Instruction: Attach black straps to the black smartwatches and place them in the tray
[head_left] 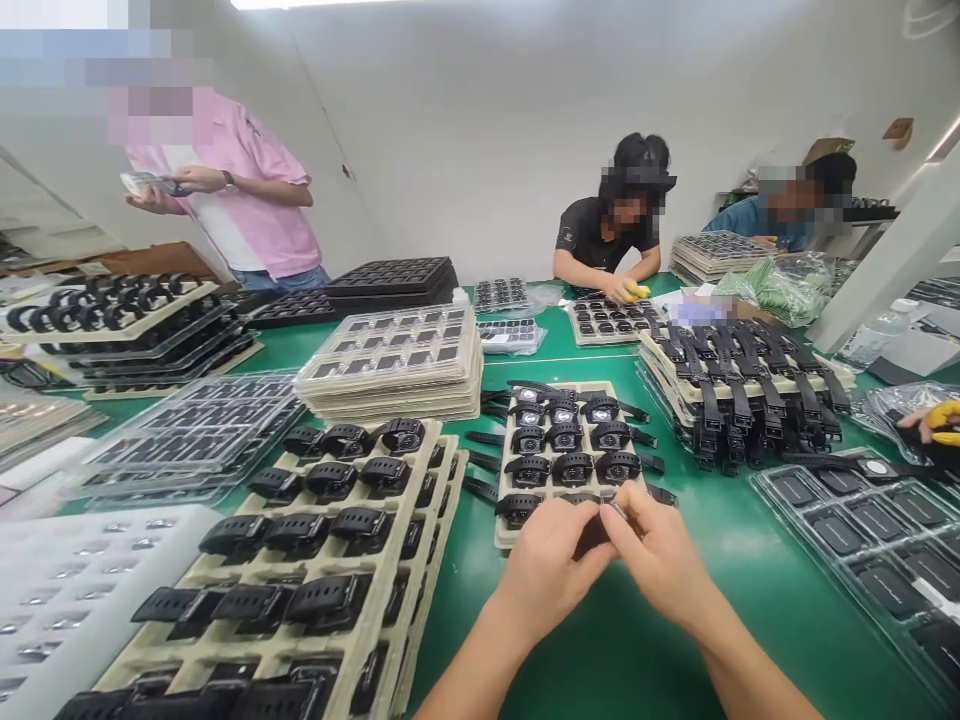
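Observation:
Fingertips together, my left hand point(547, 560) and my right hand point(660, 550) meet over the near edge of a beige tray point(504, 535). Both are closed in a pinch. A dark patch and a small shiny bit show between them, but my fingers hide what they hold. In the tray, black smartwatches point(574, 468) lie in rows with their backs up, some straps sticking out over the sides. The nearest row is partly covered by my hands.
Stacked beige trays of black watches point(330, 480) stand at left, beside a white foam tray point(97, 590). Behind are boxed trays point(390, 350). At right are a strap-laden stack point(742, 380) and a clear tray of black squares point(862, 540). Several people work around the green table point(480, 640).

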